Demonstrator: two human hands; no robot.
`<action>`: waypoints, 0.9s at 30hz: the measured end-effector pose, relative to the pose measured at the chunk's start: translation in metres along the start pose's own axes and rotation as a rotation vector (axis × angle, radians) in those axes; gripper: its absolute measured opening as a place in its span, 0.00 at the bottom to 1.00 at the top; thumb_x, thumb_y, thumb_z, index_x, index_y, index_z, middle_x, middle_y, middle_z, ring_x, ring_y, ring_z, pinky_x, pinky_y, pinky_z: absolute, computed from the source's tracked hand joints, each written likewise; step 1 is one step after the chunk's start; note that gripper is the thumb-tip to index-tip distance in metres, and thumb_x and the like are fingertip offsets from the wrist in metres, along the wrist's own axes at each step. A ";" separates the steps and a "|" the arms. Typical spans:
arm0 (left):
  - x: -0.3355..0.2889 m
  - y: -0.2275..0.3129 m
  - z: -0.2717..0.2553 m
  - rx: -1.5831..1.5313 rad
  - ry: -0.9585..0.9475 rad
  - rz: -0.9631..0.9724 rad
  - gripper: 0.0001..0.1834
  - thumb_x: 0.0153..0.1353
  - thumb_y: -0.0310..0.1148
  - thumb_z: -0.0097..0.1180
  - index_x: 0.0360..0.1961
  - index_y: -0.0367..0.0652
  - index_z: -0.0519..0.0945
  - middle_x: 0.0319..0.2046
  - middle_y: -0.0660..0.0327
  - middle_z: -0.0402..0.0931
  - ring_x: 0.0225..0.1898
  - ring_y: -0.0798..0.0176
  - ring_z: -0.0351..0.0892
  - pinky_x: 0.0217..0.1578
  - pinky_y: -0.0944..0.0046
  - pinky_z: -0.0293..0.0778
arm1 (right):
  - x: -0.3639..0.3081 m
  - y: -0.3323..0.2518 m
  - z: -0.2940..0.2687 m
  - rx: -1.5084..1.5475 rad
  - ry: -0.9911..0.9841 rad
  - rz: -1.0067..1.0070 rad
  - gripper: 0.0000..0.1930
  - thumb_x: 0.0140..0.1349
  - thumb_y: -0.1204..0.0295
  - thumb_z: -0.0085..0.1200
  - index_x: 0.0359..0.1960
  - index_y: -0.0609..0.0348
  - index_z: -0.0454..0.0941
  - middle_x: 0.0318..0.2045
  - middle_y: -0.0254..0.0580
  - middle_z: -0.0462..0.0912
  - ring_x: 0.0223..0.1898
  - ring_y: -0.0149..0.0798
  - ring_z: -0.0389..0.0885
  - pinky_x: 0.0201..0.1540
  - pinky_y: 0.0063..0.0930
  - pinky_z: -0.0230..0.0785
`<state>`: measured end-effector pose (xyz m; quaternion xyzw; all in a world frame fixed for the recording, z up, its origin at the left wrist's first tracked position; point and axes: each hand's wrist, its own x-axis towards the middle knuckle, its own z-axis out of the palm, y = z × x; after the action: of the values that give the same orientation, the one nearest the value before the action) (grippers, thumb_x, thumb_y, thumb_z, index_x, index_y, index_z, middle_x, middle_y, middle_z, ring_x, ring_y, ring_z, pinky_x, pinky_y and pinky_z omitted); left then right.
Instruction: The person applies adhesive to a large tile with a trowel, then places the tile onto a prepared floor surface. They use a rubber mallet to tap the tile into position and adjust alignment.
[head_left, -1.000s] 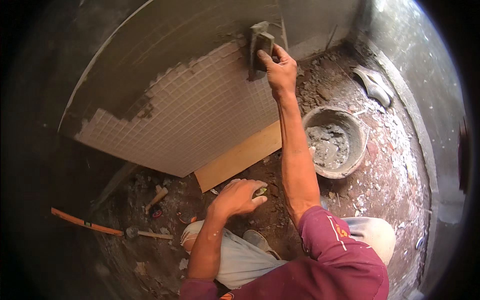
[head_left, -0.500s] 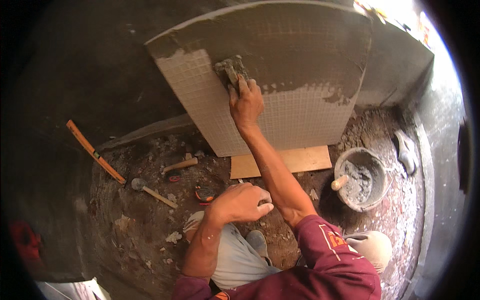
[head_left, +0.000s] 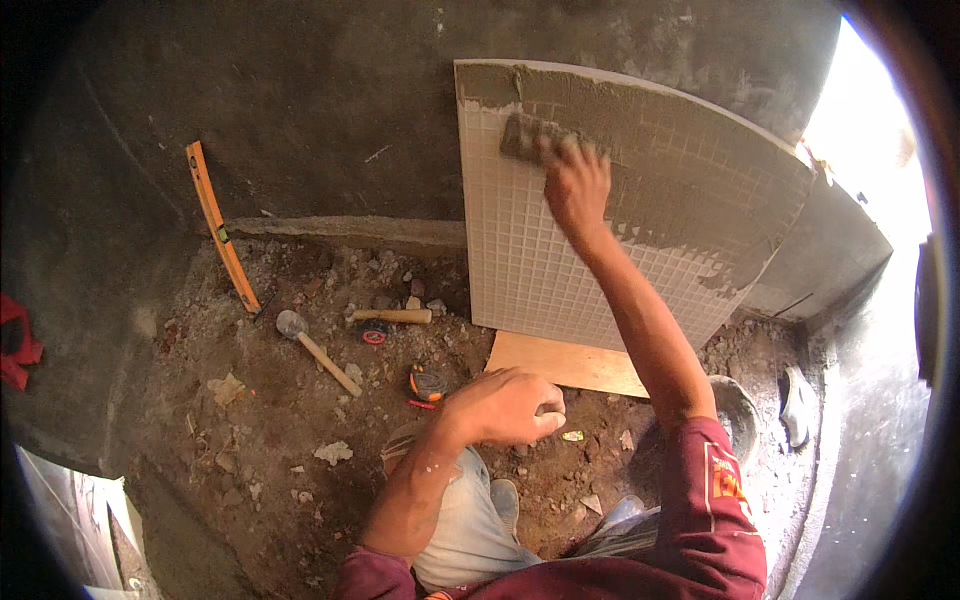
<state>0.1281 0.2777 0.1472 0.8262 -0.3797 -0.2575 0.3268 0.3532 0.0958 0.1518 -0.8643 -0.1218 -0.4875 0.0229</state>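
Note:
My right hand (head_left: 580,190) grips a trowel (head_left: 522,138), blurred by motion, its blade against the upper left of a large tile (head_left: 540,260). The tile leans on the wall, its gridded back facing me. Grey mortar (head_left: 690,170) coats the tile's upper part and right side, while the pale grid shows bare at lower left. My left hand (head_left: 505,405) rests near my knee, fingers curled in and nothing visible in them. Under the tile's foot lies a wooden board (head_left: 565,362). Behind my right arm, a bucket (head_left: 742,412) is mostly hidden.
Left on the rubble-strewn floor lie a mallet (head_left: 320,352), a wooden-handled tool (head_left: 395,316), a red-and-black round item (head_left: 373,334) and a tape measure (head_left: 427,382). An orange spirit level (head_left: 220,230) leans on the wall. A grey shoe-like object (head_left: 797,408) lies at right.
The view has swung, so the tile appears farther right. My right hand has slid the trowel up toward the tile's top left. My right arm now covers much of the bucket; my left hand stays curled.

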 end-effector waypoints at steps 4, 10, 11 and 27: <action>0.014 -0.010 0.006 -0.028 0.017 -0.023 0.16 0.59 0.40 0.58 0.41 0.41 0.88 0.39 0.46 0.86 0.43 0.42 0.85 0.46 0.47 0.78 | -0.053 -0.011 -0.012 0.184 -0.083 -0.052 0.17 0.61 0.75 0.59 0.53 0.51 0.83 0.44 0.44 0.81 0.46 0.50 0.78 0.50 0.45 0.70; 0.029 -0.010 0.010 0.026 -0.061 -0.121 0.16 0.54 0.39 0.59 0.40 0.43 0.89 0.40 0.46 0.86 0.43 0.42 0.86 0.46 0.46 0.79 | -0.037 0.032 -0.011 0.439 0.383 0.703 0.18 0.63 0.67 0.66 0.51 0.63 0.81 0.41 0.46 0.84 0.42 0.46 0.82 0.49 0.37 0.73; 0.030 -0.012 0.009 0.030 -0.074 -0.117 0.16 0.54 0.39 0.59 0.40 0.43 0.89 0.40 0.46 0.86 0.44 0.41 0.86 0.47 0.46 0.79 | -0.026 0.035 -0.006 0.497 0.466 0.794 0.19 0.64 0.65 0.66 0.51 0.65 0.80 0.41 0.46 0.85 0.41 0.44 0.82 0.49 0.36 0.73; 0.037 -0.016 0.011 0.171 -0.307 -0.234 0.20 0.45 0.33 0.61 0.41 0.39 0.88 0.42 0.47 0.87 0.42 0.48 0.89 0.45 0.48 0.83 | 0.053 -0.133 0.046 0.479 0.199 0.409 0.20 0.57 0.64 0.69 0.45 0.59 0.75 0.41 0.51 0.78 0.44 0.59 0.80 0.45 0.51 0.73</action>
<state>0.1497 0.2526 0.1214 0.8405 -0.3470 -0.3835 0.1615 0.3867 0.2419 0.1624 -0.7890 -0.0542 -0.5124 0.3346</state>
